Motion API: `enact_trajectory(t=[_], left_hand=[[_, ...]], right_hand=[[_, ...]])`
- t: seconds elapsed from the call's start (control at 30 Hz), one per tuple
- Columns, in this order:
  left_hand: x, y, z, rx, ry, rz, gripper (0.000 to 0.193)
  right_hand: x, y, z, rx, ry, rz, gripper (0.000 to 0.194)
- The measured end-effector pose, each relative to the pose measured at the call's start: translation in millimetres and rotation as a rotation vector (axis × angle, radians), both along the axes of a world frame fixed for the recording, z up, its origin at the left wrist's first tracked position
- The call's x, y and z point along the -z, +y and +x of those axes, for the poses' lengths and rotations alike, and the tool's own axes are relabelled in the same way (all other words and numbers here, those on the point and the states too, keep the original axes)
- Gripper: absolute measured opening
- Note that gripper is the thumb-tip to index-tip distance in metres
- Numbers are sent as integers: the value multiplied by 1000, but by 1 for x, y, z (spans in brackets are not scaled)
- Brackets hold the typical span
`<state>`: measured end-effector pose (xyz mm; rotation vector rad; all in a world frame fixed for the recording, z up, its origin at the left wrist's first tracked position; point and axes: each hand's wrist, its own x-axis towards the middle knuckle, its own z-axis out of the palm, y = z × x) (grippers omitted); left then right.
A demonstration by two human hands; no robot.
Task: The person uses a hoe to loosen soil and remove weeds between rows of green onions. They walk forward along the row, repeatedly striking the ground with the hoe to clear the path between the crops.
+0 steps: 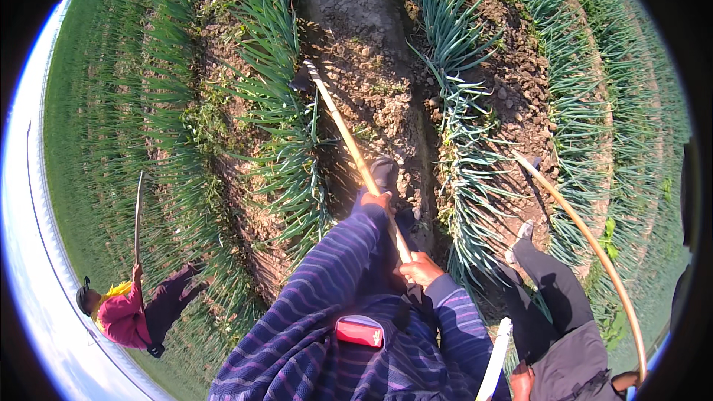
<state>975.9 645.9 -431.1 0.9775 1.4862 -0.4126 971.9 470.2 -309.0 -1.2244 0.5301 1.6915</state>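
My left hand (377, 200) is closed around the middle of a long wooden hoe handle (356, 150). Lower down the same handle, near my waist, my right hand (421, 270) grips it too. The handle slants up and left to a dark metal hoe blade (301, 79), which sits at the edge of a row of green onion plants (273, 106), partly hidden by leaves. Pale bands wrap the handle's end by the blade. Below the blade and to its right lies a strip of bare, clumpy soil (384, 106). A red box (359, 332) shows at my chest.
A second onion row (462, 150) runs to my right. Beyond it a co-worker in dark trousers (562, 295) has another long-handled tool (590, 239). At the left, a person in a pink top (125, 314) holds a long pole (138, 217). My shoe (384, 171) stands in the furrow.
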Motion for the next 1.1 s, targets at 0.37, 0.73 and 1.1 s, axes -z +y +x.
enact_trajectory(t=[0.37, 0.73, 1.1], left_hand=[[-10, -17, -2, 86, 112, -70, 24], [-7, -34, 9, -471, -149, -380, 13], [-34, -120, 13, -392, -150, -544, 11]], right_hand=[[6, 16, 0, -461, -637, -60, 22], [-169, -91, -1, -340, -583, -91, 22], [-232, -201, -27, -500, -223, -478, 26]])
